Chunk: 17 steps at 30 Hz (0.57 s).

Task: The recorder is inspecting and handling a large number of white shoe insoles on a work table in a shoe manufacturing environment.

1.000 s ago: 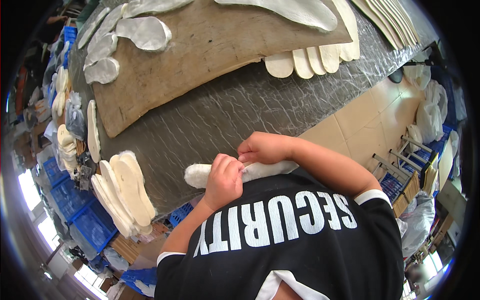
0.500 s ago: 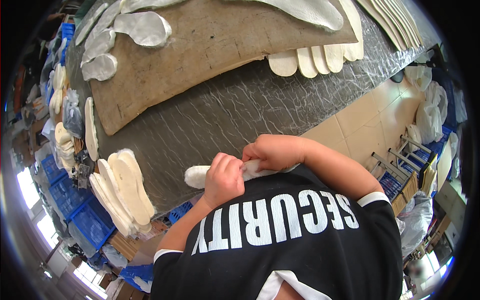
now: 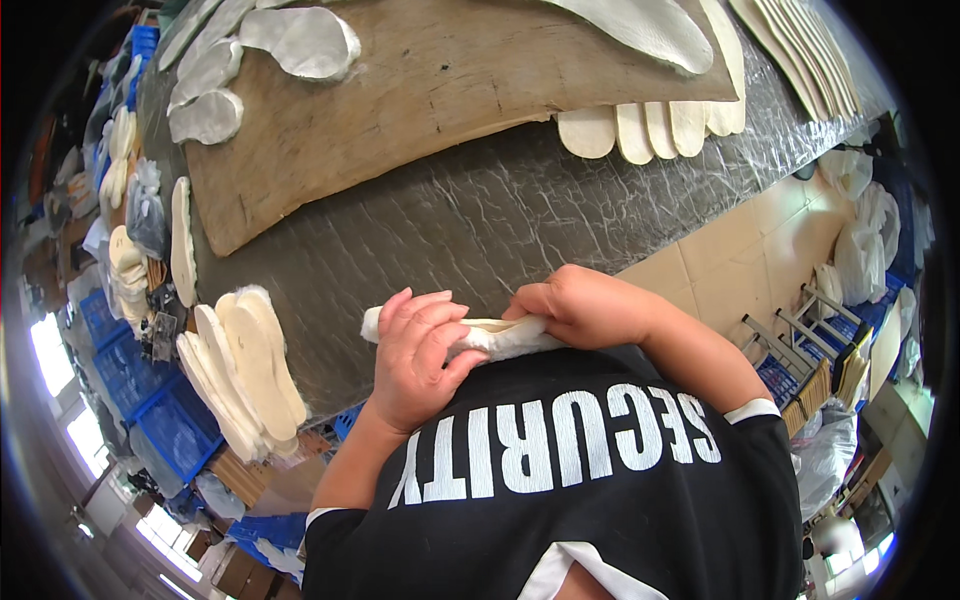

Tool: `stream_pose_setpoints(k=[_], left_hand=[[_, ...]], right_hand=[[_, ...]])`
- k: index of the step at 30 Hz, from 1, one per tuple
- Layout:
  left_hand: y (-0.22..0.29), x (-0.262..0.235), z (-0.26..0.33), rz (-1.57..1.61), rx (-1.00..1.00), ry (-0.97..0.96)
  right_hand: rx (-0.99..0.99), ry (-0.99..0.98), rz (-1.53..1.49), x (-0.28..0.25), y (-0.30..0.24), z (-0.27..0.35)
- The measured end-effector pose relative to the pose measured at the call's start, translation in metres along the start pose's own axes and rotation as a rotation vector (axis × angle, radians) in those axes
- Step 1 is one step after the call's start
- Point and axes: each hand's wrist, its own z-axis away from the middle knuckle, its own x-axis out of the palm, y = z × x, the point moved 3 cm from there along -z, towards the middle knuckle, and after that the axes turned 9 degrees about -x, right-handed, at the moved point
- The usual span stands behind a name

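Note:
A white fleecy insole [image 3: 510,343] lies at the near edge of the table, close against my shirt, its long side running left to right. My left hand [image 3: 418,350] is laid across its left part, fingers over the far edge and thumb on the near side. At the right end, the curled fingers of my right hand [image 3: 582,305] grip it. Between the hands its edge stands up, showing a cream layer beside the fleece. A stack of cream insoles [image 3: 262,365] rests left of my left hand.
A worn brown board [image 3: 420,110] covers the far table, with fleecy insoles [image 3: 300,42] on it. Cream insoles [image 3: 632,132] stick out from under its near edge. Wrinkled clear film covers the dark tabletop [image 3: 430,250]. Blue crates [image 3: 180,430] stand left; a metal-legged stool [image 3: 800,330] stands right.
My left hand has gone from a pinch near the insole's middle to spread fingers over its left part. My right hand has shifted right, and the insole's edge now turns up.

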Motion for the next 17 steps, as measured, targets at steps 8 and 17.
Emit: stream_pose_setpoints(k=[8,17], left_hand=[[0.010,0.001,-0.009,-0.019,0.004,-0.110],[0.004,0.015,-0.004,0.086,0.030,-0.112]], right_hand=[[-0.045,-0.008,0.027,0.004,0.000,-0.001],[-0.019,-0.019,-0.016,0.005,0.002,-0.003]])
